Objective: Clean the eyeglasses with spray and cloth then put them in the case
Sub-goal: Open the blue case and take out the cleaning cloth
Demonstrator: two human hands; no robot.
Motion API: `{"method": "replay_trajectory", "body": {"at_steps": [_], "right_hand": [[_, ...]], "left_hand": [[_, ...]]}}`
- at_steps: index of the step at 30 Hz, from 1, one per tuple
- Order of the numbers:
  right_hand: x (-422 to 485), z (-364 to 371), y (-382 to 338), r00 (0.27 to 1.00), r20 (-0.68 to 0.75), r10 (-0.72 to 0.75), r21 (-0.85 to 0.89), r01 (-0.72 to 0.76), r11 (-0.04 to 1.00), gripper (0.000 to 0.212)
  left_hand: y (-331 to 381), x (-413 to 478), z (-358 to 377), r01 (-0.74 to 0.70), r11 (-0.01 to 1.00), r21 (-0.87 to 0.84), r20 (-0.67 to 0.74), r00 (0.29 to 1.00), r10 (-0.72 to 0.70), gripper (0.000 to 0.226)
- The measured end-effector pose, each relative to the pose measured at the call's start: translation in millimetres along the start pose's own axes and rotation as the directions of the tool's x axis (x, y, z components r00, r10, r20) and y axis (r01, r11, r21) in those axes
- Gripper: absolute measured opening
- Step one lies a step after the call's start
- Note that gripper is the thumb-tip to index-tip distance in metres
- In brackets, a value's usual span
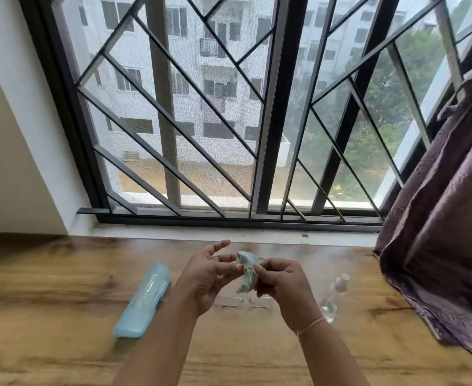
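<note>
A crumpled pale blue-grey cloth (246,274) is held up above the wooden table (62,288), between both hands. My right hand (282,282) pinches its right side with curled fingers. My left hand (207,277) pinches its left edge between thumb and a finger, the other fingers spread upward. The eyeglasses (243,301), thin and nearly clear, lie on the table directly under my hands, partly hidden by them. A closed light blue case (143,300) lies to the left of my left forearm. A clear spray bottle (333,296) with a white top sits right of my right wrist.
A purple curtain (438,232) hangs at the right and drapes onto the table's right side. Behind the table runs a sill under a barred window (229,121). A white wall stands at the left.
</note>
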State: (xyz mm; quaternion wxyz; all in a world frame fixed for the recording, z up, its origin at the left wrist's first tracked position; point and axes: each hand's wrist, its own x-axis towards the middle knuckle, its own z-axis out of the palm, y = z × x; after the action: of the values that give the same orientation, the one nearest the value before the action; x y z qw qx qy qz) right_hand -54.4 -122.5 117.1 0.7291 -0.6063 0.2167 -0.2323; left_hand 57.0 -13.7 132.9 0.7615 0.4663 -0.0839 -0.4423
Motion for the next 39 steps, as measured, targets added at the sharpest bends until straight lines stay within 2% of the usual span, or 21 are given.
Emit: {"method": "replay_trajectory", "body": {"at_steps": [5,10,14,17,20,23,26,28,33,37,39], "right_hand": [[-0.2,-7.6,-3.7,0.999,-0.034,-0.023,0.005,0.023,1.0,0.014],[3.7,-24.1,-9.0,0.99,-0.111,-0.083,-0.089,0.073,0.993,0.02],[4.3,-31.3,-17.4,0.985,-0.14,-0.102,-0.12,0.086,0.989,0.023],[2.0,-30.8,-24.2,0.992,-0.099,-0.077,-0.135,0.063,0.989,0.024],[-1.5,-26.3,-29.7,1.0,-0.018,-0.026,-0.192,0.022,0.981,0.024],[-4.4,-18.5,-33.3,0.999,0.022,-0.025,-0.31,0.031,0.95,0.022],[-8.1,-11.6,-37.8,0.999,0.034,-0.015,-0.327,0.025,0.945,0.02],[-11.2,-10.9,-41.9,1.0,0.029,-0.007,-0.29,0.016,0.957,0.022],[-19.6,-20.8,-50.9,1.0,0.021,0.003,-0.048,-0.002,0.999,0.018],[-22.5,-27.4,-57.4,0.999,0.043,0.03,0.165,-0.037,0.986,0.026],[-23.9,-31.2,-62.5,0.996,0.089,-0.002,0.288,-0.024,0.957,0.017]], "left_hand": [[1.4,-0.2,-2.6,0.005,0.996,0.091,0.047,0.999,-0.009,0.059],[9.0,-2.4,-10.2,-0.048,0.954,0.297,0.047,0.998,0.036,0.063],[19.6,-8.7,-19.0,-0.126,0.831,0.542,0.148,0.988,0.053,0.062],[21.5,-12.3,-19.9,-0.183,0.74,0.648,0.275,0.961,-0.003,0.055],[17.1,-13.5,-11.5,-0.257,0.674,0.693,0.31,0.95,0.044,0.042],[7.5,-14.6,4.4,-0.323,0.675,0.663,0.365,0.927,0.085,0.034],[-4.9,-16.1,16.9,-0.444,0.559,0.7,0.45,0.882,0.138,0.034],[-9.8,-15.2,19.3,-0.479,0.516,0.71,0.452,0.872,0.189,0.023],[0.4,-15.7,16.9,-0.451,0.533,0.716,0.36,0.893,0.271,0.02],[17.3,-20.0,21.2,-0.518,0.499,0.695,0.358,0.851,0.384,0.012],[28.1,-26.5,31.6,-0.58,0.514,0.633,0.395,0.812,0.43,0.013]]}}
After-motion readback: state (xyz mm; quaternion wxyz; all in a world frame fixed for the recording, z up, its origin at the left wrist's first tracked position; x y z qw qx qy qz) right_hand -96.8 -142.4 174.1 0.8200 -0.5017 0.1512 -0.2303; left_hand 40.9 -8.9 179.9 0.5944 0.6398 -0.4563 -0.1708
